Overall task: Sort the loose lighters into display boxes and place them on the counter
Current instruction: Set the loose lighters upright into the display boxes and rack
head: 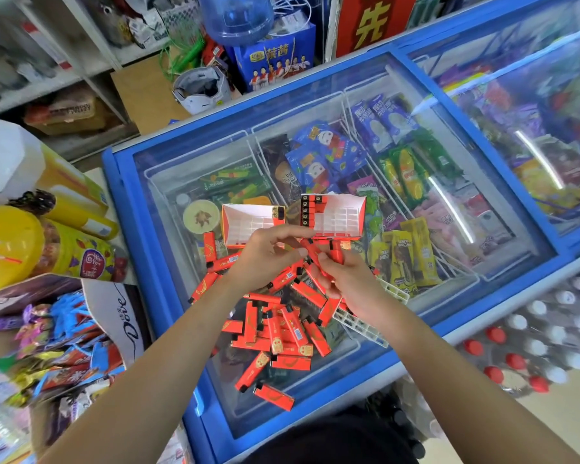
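Observation:
Several loose red lighters lie in a heap on the glass lid of a blue freezer. Two white gridded display boxes stand beyond them: the left box holds one or two lighters at its right end, the right box has several in its left columns. My left hand and my right hand meet just in front of the boxes, above the heap. Both pinch red lighters between their fingertips; my right hand holds a small bunch.
A loose white plastic grid insert lies under my right wrist. Candy tubs and a Dove display crowd the left side. Bottles with red and white caps stand at the right. A second freezer lid continues to the right.

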A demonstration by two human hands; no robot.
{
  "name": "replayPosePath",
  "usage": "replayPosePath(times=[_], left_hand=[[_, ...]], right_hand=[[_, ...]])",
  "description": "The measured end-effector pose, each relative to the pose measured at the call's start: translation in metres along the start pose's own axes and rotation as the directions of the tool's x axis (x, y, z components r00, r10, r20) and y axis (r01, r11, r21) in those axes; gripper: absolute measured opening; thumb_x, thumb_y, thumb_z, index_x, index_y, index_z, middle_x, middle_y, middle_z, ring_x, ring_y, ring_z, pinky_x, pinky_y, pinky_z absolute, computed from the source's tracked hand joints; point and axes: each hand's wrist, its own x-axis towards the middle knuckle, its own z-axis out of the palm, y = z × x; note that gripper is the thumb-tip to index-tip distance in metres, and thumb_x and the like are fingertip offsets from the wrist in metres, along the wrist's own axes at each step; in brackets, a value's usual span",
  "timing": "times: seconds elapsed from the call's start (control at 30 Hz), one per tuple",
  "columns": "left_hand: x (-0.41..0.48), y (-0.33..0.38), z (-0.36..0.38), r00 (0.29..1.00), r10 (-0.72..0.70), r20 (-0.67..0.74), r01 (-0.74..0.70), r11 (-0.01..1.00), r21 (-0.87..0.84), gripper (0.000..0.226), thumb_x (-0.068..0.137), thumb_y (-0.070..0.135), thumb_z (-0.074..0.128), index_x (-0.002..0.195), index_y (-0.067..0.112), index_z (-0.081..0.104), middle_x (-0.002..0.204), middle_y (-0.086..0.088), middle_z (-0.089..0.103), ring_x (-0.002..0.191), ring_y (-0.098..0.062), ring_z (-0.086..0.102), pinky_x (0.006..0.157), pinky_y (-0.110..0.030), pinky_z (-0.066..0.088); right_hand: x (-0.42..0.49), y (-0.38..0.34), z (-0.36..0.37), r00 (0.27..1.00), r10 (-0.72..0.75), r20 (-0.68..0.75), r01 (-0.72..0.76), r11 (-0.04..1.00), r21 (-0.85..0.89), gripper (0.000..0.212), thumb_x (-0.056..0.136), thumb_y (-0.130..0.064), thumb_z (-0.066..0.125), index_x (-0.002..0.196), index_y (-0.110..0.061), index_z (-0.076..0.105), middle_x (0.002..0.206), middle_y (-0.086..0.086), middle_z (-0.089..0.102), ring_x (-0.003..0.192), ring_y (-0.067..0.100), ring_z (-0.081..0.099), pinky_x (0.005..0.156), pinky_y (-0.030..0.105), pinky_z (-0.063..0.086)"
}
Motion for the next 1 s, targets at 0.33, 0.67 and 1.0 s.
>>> replayPosePath(times=[0.33,0.67,1.0], left_hand=[[-0.013,0.002,-0.003,0.992,-0.073,-0.103,0.07,0.997,-0.026,0.019,0.076,0.02,0.084,0.093,0.018,0.078,0.086,0.004,0.077,0.082,-0.019,0.071,0.081,-0.029,0.058],[-0.073,-0.021,0.046,0.979,-0.153,-0.132,0.158,0.987,0.026,0.021,0.078,0.009,0.084,0.098,0.013,0.078,0.085,0.0,0.073,0.076,-0.007,0.067,0.074,-0.016,0.053],[-0.09,-0.042,0.099,0.968,-0.086,-0.237,0.131,0.975,0.178,0.023,0.079,0.004,0.081,0.096,0.02,0.077,0.086,0.004,0.07,0.077,-0.012,0.068,0.073,-0.034,0.059]], right_hand=[[-0.014,-0.008,-0.014,0.974,-0.134,-0.182,0.086,0.965,-0.248,0.014,0.102,-0.016,0.055,0.108,-0.016,0.067,0.093,0.005,0.072,0.082,0.018,0.07,0.064,0.032,0.057],[-0.064,0.006,-0.049,0.943,-0.22,-0.25,0.207,0.975,-0.079,0.004,0.105,-0.022,0.049,0.106,-0.019,0.05,0.075,0.012,0.048,0.058,0.015,0.036,0.052,0.024,0.033],[-0.09,0.066,-0.064,0.852,-0.3,-0.429,0.14,0.92,-0.366,0.008,0.098,-0.018,0.06,0.099,-0.018,0.068,0.094,0.002,0.055,0.076,0.009,0.053,0.072,0.025,0.044]])
